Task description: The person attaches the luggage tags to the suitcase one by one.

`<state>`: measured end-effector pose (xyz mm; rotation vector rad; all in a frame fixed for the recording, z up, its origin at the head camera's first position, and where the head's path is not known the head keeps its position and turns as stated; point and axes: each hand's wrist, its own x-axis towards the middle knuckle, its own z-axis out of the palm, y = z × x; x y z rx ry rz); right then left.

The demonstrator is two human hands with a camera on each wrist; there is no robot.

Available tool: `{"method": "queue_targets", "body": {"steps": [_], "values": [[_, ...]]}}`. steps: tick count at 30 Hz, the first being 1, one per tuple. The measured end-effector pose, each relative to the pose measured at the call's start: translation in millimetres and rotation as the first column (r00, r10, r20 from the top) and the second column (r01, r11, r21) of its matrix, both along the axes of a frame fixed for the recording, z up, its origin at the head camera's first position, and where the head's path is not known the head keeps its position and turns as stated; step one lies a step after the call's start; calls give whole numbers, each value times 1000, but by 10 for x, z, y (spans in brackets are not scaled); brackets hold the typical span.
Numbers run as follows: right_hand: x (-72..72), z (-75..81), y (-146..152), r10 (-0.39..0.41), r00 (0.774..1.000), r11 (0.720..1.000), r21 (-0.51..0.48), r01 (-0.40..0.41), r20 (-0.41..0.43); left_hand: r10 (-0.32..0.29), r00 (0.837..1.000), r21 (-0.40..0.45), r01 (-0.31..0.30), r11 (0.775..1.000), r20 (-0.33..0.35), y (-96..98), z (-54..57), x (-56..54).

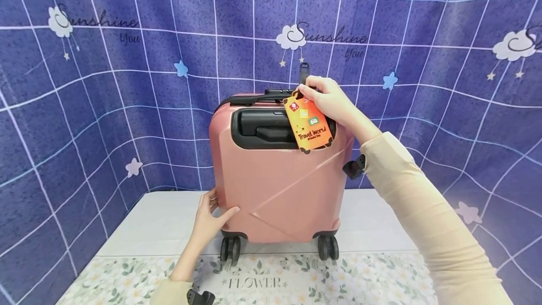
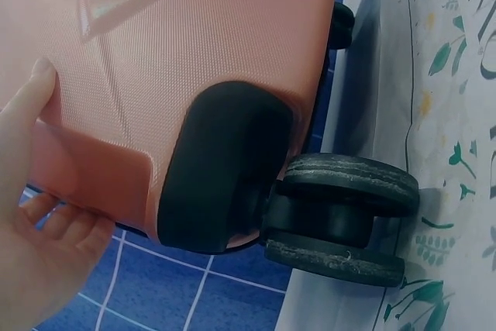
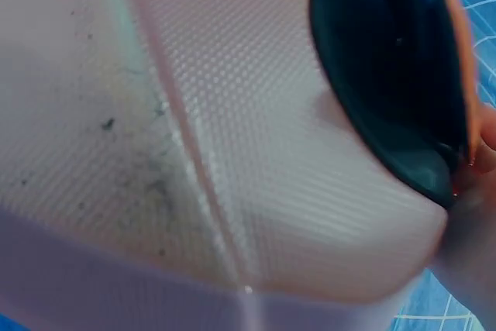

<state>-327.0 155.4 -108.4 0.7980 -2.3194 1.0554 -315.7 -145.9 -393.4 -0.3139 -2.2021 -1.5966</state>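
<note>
A pink hard-shell suitcase (image 1: 283, 187) stands upright on its wheels (image 1: 328, 247). My left hand (image 1: 210, 222) grips its lower left edge, thumb on the front shell and fingers round the side; the left wrist view shows this hand (image 2: 50, 269) close to a black double wheel (image 2: 341, 191). At the top right, my right hand (image 1: 332, 100) pinches the black strap (image 1: 304, 73) of an orange-yellow luggage tag (image 1: 309, 124). The tag hangs in front of the black handle recess (image 1: 262, 141). In the right wrist view, only part of the right hand (image 3: 469, 226) shows, beside that recess.
A black carry handle (image 1: 243, 100) and a lock (image 1: 277, 92) sit on the suitcase's top. Under it lie a white surface (image 1: 169, 222) and a floral mat (image 1: 254, 291) at the front. A blue gridded curtain (image 1: 139, 84) hangs behind and on both sides.
</note>
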Motion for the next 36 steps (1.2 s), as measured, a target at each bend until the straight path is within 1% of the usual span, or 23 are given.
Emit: {"method": "queue_targets", "body": {"steps": [5,10,14,18,22,24,27,30,32,34,36], "values": [[-60,-22,-26,22,1000,1000,-18,-22,-7,2,1000,-4,-2,1000,-23,-10,-5,6],[-76,-2,-30,13,1000,1000,-28,-12,6,0,999,-6,0,1000,-53,12,-1,13],[-68,46,-24,5,997,999,-44,-2,78,2,998,-18,-3,1000,-67,41,9,22],[-95,72,-24,17,993,999,-29,-13,115,14,997,-15,-15,1000,-81,74,17,36],[-127,49,-32,34,995,999,-26,-32,92,31,996,-10,-32,999,-88,87,23,52],[-131,28,-30,35,997,999,-23,-33,73,34,996,-27,-37,999,-85,83,22,63],[-120,5,-29,18,999,1000,-7,-17,44,21,998,-41,-23,999,-56,69,9,59],[-113,3,-49,-12,1000,1000,11,12,17,3,1000,-26,-4,1000,-25,85,121,163],[-112,4,-70,-24,1000,1000,9,24,13,2,1000,-25,-2,1000,-9,98,210,236],[-118,1,-89,-32,999,999,2,32,12,-3,1000,-23,3,1000,-10,109,295,315],[-124,-9,-101,-39,999,999,0,39,4,-2,1000,-22,2,1000,-11,93,288,311]]}}
